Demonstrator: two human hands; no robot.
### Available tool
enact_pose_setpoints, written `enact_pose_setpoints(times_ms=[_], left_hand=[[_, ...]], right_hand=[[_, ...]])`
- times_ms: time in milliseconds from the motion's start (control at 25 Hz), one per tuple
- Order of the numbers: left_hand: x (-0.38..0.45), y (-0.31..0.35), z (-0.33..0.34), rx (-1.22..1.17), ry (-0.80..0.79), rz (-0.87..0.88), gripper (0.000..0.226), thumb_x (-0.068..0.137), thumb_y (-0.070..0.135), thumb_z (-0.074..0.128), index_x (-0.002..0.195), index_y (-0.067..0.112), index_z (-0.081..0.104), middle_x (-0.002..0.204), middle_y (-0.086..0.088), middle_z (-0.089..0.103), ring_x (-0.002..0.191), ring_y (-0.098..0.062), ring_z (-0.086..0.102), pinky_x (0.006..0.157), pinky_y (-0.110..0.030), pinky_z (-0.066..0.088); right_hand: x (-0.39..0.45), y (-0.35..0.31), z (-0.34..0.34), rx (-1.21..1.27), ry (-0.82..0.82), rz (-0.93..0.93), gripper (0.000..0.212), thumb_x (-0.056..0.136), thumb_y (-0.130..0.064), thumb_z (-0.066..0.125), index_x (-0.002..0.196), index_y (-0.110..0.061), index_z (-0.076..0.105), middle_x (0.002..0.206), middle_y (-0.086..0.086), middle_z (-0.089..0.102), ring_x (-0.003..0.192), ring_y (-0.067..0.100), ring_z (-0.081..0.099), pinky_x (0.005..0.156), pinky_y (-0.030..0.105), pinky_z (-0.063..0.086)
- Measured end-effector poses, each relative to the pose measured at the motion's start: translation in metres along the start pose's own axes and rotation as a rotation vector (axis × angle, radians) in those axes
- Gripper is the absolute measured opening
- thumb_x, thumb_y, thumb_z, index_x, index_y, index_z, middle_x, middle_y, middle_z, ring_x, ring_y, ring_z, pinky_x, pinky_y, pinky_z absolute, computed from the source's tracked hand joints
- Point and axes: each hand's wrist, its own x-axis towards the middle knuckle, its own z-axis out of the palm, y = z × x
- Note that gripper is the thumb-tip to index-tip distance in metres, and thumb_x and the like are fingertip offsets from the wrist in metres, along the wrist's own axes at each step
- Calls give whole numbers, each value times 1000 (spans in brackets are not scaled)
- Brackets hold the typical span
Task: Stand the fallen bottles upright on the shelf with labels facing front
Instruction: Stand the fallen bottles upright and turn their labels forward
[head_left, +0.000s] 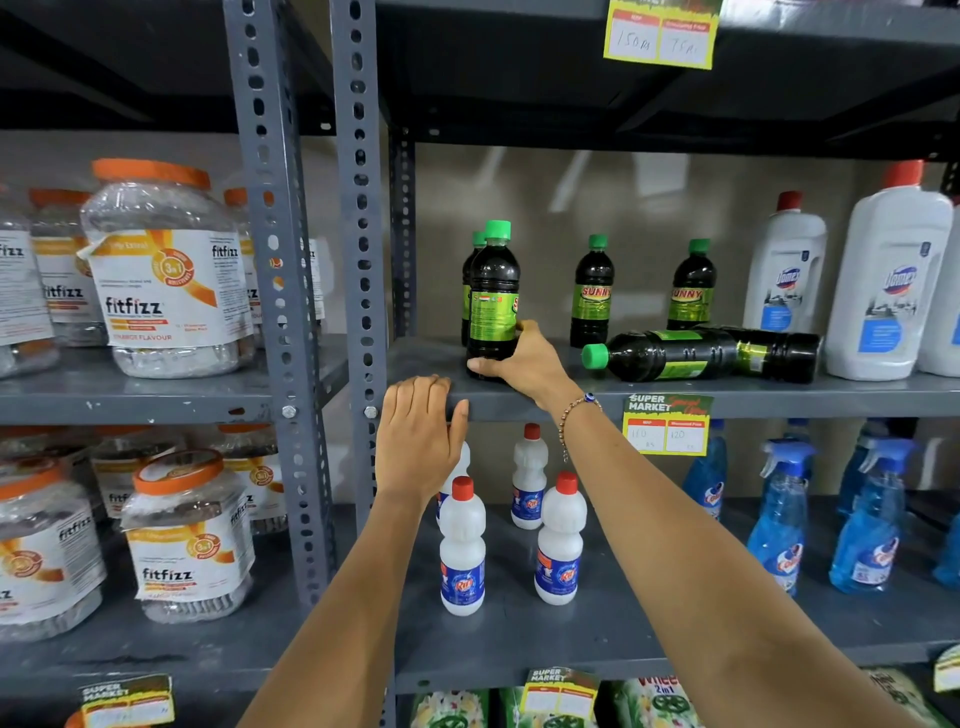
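Observation:
On the grey middle shelf (779, 400) stand dark bottles with green caps. My right hand (519, 361) grips the base of one upright dark bottle (492, 296) near the shelf's left end; its label is turned mostly sideways. Another upright bottle (470, 280) stands right behind it. Two more upright bottles (592, 293) (692, 288) show their "SUNNY" labels to the front. Two fallen dark bottles lie on their sides to the right: the front one (665, 358) with its cap pointing left, the second (779, 351) behind it. My left hand (418, 441) rests flat on the shelf's front edge.
Large white Domex bottles (883, 280) stand at the shelf's right end. Small white red-capped bottles (462, 551) and blue spray bottles (779, 514) fill the shelf below. Fitfizz jars (166, 270) occupy the left rack beyond the perforated grey uprights (358, 208). Price tags hang from shelf edges.

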Motion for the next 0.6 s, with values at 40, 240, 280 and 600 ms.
enact_pose_setpoints(times_ms=[40,240,280,600], left_hand=[[0,0,0,-1,2,-1,39,95,40,38,107,9,60,105,-9,65,97,-26,59,92,-38,43],[0,1,-1,-7,-11,-7,40,95,40,38,107,9,61,105,-8,65,98,-26,59,93,-38,44],[0,1,-1,-5,-9,-7,40,95,40,38,107,9,61,105,-8,65,98,-26,59,93,-38,44],[0,0,-1,-6,-7,-9,38,95,40,39,108,10,60,106,-7,65,98,-25,58,94,-38,42]], right_hand=[[0,0,1,-8,11,-11,76,69,-29,84,128,-8,40,109,-5,52,102,11,50,86,26,41],[3,-2,-5,119,-92,62,68,73,-10,79,128,-5,40,106,-1,58,106,17,56,86,25,42],[3,-1,-5,108,-87,69,73,72,-9,80,131,-5,38,109,1,57,107,17,56,87,26,43],[4,-2,-3,56,-98,91,82,69,-13,82,132,-6,29,120,5,55,108,18,53,90,29,43]])
